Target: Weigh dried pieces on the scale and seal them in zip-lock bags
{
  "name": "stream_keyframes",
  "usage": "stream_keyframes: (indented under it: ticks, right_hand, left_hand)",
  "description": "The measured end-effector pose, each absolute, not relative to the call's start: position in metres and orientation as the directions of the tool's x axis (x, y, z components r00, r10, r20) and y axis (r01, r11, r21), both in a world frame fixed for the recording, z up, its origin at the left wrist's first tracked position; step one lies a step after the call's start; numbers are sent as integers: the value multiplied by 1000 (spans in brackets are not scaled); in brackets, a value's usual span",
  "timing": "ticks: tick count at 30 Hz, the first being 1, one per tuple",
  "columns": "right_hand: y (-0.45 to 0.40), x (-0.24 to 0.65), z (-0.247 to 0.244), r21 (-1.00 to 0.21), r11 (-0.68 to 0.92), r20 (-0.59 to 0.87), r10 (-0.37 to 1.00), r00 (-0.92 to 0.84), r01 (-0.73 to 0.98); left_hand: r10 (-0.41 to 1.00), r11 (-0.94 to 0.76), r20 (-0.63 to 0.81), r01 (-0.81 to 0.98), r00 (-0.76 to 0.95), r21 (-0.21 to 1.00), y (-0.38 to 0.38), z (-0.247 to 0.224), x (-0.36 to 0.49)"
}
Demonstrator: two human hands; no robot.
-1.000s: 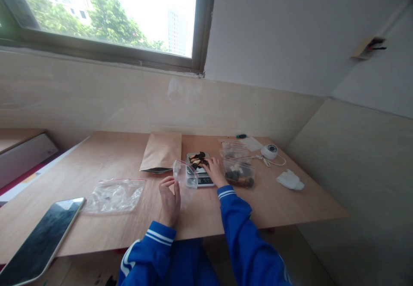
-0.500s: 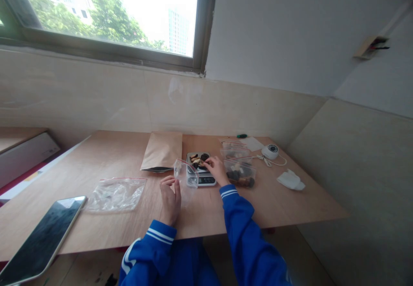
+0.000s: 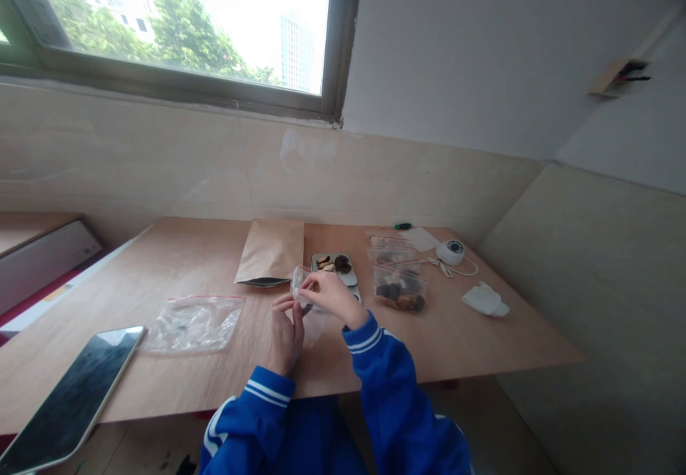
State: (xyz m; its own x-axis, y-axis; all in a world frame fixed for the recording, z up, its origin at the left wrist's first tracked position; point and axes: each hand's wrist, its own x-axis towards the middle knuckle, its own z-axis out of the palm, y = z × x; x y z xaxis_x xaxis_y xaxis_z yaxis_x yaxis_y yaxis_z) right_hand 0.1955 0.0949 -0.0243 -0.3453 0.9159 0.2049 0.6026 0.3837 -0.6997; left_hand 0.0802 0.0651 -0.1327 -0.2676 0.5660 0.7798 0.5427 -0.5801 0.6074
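Note:
My left hand is closed on a small clear plastic bag, held upright in front of the kitchen scale. At the bag's mouth is my right hand, thumb and fingers pinched together; what sits between them is too small to make out. A small dark piece shows low by the bag, near my left fingertips. Behind my right hand, the scale carries pale and dark dried slices on its metal plate. My right hand covers most of its display.
A brown paper pouch lies left of the scale. Filled zip bags stand on the right, near a white corded device and a crumpled white tissue. Leftward lie a flat zip bag and a tablet.
My right hand has moved left and nearer from the scale's plate to the mouth of the bag. The left hand stays in place with the bag.

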Motion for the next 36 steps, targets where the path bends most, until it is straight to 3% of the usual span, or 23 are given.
stream_keyframes:
  ticks: [5,10,13,16,21,28,31,36]
  right_hand:
    - [97,181,-32,-844,265,213,964,-161,466]
    - [102,196,-35,-942,222,169,961,-217,251]
    - [100,208,-32,-992,68,31,946,-324,104]
    - [92,214,-27,-997,-39,-66,880,-471,66]
    - [86,204,-29,-986,169,129,775,-619,6]
    - [86,192,-34,-877,447,300,795,-527,175]
    - [86,189,-37,-861,461,314,813,-491,213]
    - [83,190,-40,-915,353,257,884,-390,197]
  left_hand:
    - [535,-583,788,543,-304,605,65,-135,81]
    - [467,-546,799,588,-378,597,70,-135,81]
    - [459,-549,803,590,-380,592,71,-135,81]
    - [451,-566,806,575,-384,591,72,-138,81]
    - [475,-587,781,516,-405,624,74,-145,79]
    - [439,-587,805,551,-399,593,74,-145,78]
    - [439,-586,799,543,-411,601,74,-143,79]
    - [485,-543,753,521,-444,658,73,-141,80]
